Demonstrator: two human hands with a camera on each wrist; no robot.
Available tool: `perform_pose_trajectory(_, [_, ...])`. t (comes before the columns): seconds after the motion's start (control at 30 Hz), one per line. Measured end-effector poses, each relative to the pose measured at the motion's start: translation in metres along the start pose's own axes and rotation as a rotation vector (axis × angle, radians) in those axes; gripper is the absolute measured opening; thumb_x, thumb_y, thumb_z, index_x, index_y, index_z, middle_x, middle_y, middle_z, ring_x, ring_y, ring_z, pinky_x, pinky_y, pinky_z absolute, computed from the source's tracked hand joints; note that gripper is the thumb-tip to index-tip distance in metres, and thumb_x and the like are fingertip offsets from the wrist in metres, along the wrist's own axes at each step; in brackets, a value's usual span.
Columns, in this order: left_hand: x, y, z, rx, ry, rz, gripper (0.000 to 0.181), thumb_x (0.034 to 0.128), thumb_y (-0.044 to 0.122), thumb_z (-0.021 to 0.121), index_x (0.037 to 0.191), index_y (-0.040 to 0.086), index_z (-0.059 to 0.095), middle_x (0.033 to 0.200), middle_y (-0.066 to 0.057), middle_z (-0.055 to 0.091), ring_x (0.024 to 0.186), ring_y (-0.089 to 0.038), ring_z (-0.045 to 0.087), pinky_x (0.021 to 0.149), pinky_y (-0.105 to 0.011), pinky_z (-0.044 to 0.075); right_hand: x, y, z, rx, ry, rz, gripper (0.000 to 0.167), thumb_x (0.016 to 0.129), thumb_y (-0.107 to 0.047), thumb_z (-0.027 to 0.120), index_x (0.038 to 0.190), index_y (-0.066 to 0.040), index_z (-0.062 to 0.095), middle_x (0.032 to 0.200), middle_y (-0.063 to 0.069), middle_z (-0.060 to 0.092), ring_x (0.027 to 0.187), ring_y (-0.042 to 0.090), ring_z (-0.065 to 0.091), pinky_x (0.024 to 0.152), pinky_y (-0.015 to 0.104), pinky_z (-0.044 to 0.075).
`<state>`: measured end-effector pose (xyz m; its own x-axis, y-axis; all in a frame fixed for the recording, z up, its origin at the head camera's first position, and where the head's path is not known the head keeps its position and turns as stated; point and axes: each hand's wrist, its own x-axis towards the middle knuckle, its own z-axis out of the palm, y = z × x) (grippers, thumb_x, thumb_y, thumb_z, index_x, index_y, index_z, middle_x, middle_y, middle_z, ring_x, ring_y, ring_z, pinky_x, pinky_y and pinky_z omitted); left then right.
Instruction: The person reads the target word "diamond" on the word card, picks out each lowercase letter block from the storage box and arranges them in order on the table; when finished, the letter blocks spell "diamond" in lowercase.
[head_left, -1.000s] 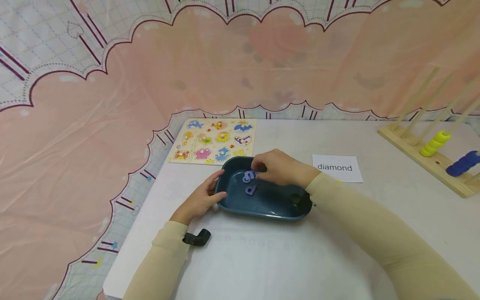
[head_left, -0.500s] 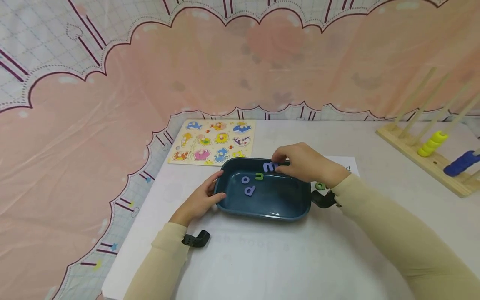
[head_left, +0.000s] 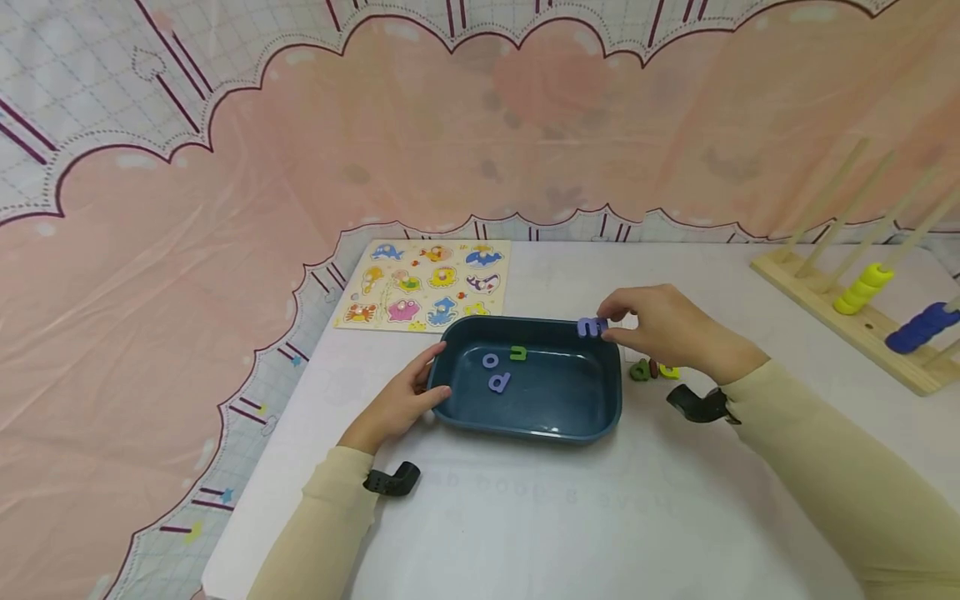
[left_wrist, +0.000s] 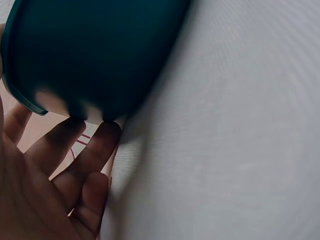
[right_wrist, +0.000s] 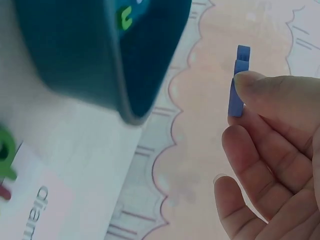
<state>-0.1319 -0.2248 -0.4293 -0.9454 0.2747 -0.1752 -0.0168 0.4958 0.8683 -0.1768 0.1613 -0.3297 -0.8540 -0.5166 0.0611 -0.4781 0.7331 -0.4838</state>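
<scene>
Head view: left hand (head_left: 401,402) grips the dark tray (head_left: 525,431) just to its right, right hand (head_left: 671,325) pinches the purple letter (head_left: 592,327) at its fingertips — looks like the lifting-out step, calling next for a steady pinch.

Head view: bright, even, diffuse light; fine detail slightly soft.
Tray (head_left: 555,400): white glints along its near inner edge.
Table (head_left: 480,517): pale, with a soft-edged shadow beside the right sleeve (head_left: 817,467).
Abacus (head_left: 810,290): pale rods, low in contrast against the peach curtain (head_left: 450,142).
Left hand (left_wrist: 35,195): dimly lit in its wrist view; tray darkened to deep teal, tabletop blurred, faint ripple pattern near the top.
Right hand (right_wrist: 285,160): brighter wrist view; fingers and purple letter (right_wrist: 238,95) fairly crisp, tray soft.
Card (right_wrist: 50,200): lettering softened, legible.
</scene>
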Motion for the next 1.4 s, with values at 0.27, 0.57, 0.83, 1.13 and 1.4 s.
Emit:
perform_pose_trajectory(0.27, [-0.001, 0.001, 0.000, -0.004, 0.008, -0.013, 0.075, 0.0977, 0.025, 0.066, 0.160, 0.021, 0.024, 0.153, -0.022, 0.041, 0.136, -0.037, 0.045, 0.112, -0.056, 0.032, -0.022, 0.030, -0.008, -0.015, 0.038, 0.059, 0.028, 0.091, -0.016, 0.074, 0.116, -0.004, 0.069, 0.106, 0.012, 0.069, 0.101, 0.031, 0.061, 0.089, 0.053, 0.050])
perform_pose_trajectory(0.57, [-0.002, 0.002, 0.000, -0.017, 0.001, -0.017, 0.075, 0.0975, 0.024, 0.066, 0.160, 0.022, 0.024, 0.154, -0.021, 0.039, 0.138, -0.037, 0.043, 0.112, -0.056, 0.030, -0.041, 0.057, -0.012, -0.012, 0.055, 0.124, 0.029, 0.091, -0.016, 0.073, 0.116, -0.002, 0.068, 0.106, 0.014, 0.069, 0.102, 0.038, 0.059, 0.089, 0.056, 0.048])
perform_pose_trajectory(0.83, [-0.002, 0.002, 0.000, -0.032, -0.003, -0.020, 0.075, 0.0977, 0.022, 0.066, 0.160, 0.021, 0.024, 0.154, -0.022, 0.039, 0.138, -0.038, 0.043, 0.112, -0.056, 0.031, -0.054, 0.076, -0.008, 0.006, 0.017, 0.220, 0.032, 0.094, -0.019, 0.071, 0.119, -0.001, 0.066, 0.110, 0.017, 0.068, 0.106, 0.042, 0.056, 0.087, 0.058, 0.047])
perform_pose_trajectory(1.13, [-0.003, 0.002, 0.001, -0.042, -0.007, -0.016, 0.075, 0.0979, 0.022, 0.065, 0.160, 0.021, 0.024, 0.155, -0.021, 0.037, 0.139, -0.038, 0.041, 0.112, -0.056, 0.031, -0.064, 0.090, 0.000, 0.034, -0.009, 0.257, 0.030, 0.095, -0.018, 0.069, 0.119, 0.000, 0.065, 0.111, 0.020, 0.067, 0.105, 0.042, 0.056, 0.086, 0.057, 0.048])
perform_pose_trajectory(1.4, [-0.002, 0.002, 0.001, -0.044, -0.009, -0.011, 0.075, 0.0979, 0.020, 0.065, 0.160, 0.020, 0.024, 0.155, -0.022, 0.038, 0.138, -0.038, 0.042, 0.112, -0.056, 0.031, -0.069, 0.100, 0.007, 0.024, -0.002, 0.246, 0.028, 0.093, -0.018, 0.070, 0.116, 0.000, 0.066, 0.108, 0.019, 0.068, 0.099, 0.039, 0.059, 0.084, 0.057, 0.047])
